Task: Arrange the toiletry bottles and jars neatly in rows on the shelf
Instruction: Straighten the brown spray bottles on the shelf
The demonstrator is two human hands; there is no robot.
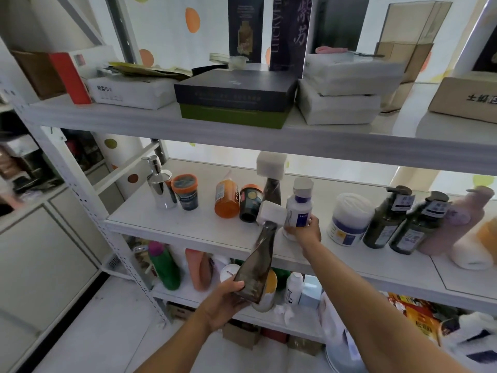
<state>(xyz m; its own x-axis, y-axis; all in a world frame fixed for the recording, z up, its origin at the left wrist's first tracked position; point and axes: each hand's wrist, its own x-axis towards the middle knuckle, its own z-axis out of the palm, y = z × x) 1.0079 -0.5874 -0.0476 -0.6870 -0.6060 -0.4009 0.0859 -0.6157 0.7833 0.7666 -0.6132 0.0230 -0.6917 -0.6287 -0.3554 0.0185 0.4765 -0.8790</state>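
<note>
Your left hand (224, 300) is clamping the base of a dark bottle (255, 270) with a white block cap, tilted, at lower centre of the frame, in front of the shelf (166, 219) edge. Your right hand (305, 230) is closing around a white bottle (298, 208) standing on the shelf at centre. Risk: the tilted cap is sitting just beside the white bottle and the toppled orange bottle (226, 199); swinging it in could be knocking either off.

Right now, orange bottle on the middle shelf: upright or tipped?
Tipped: the orange bottle lies on its side, base toward the camera.
</note>
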